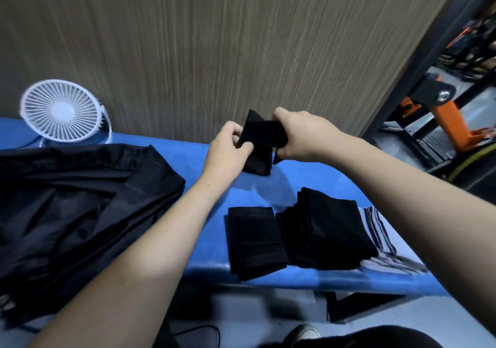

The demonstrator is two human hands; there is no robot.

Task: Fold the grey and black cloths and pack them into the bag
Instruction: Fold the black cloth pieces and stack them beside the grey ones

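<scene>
Black cloth (259, 143) in both hands' grip, left hand (228, 149), right hand (300, 135); folded stacks (308, 235) nearer, bag (80, 200) left.

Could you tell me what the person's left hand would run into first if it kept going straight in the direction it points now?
Most likely the black cloth that the left hand already pinches together with the right hand. Beyond that lies the wood-grain wall panel behind the blue table, though depth is hard to judge.
</scene>
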